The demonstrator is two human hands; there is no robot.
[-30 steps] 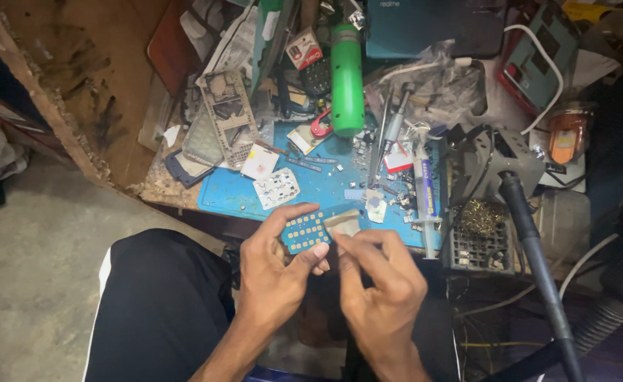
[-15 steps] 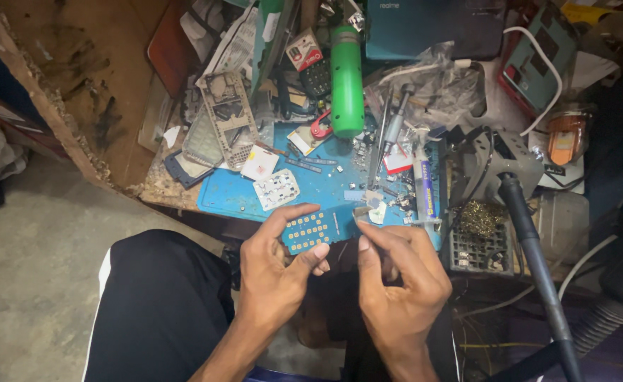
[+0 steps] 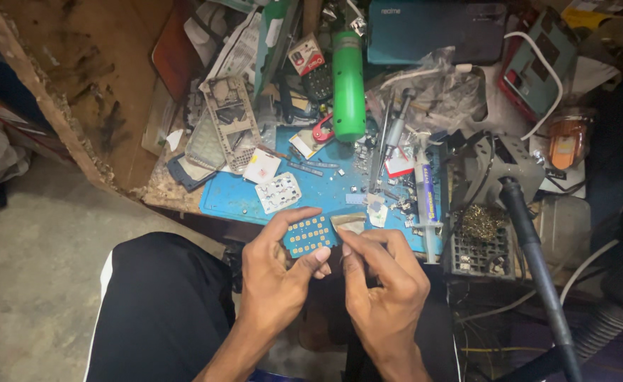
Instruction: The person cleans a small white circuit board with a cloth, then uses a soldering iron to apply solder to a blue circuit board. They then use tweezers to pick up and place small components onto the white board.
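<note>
1. The lower part of the small blue circuit board [image 3: 309,235] is being covered by the left thumb, and what lies behind it is being hidden from the camera.
2. A pale, thin piece [image 3: 350,223] is being seen just at 3 o'clock of the board, at the right fingertips; it cannot be told whether it is being pinched or only touched.
3. Both forearms are being cut off by the bottom edge of the picture, and the legs in black trousers [image 3: 163,311] are being partly hidden under them.
4. The left hand [image 3: 276,276] is being closed around the board, with the fingers curled behind it and the thumb pressed on its face.
5. The right hand [image 3: 382,283] is being kept half closed, the fingers bent toward 11 o'clock, touching the board's right edge.
6. The board is being held above the lap, at 6 o'clock of the blue work mat [image 3: 326,187].
7. A green bottle [image 3: 348,85] is lying at 12 o'clock of the mat.
</note>
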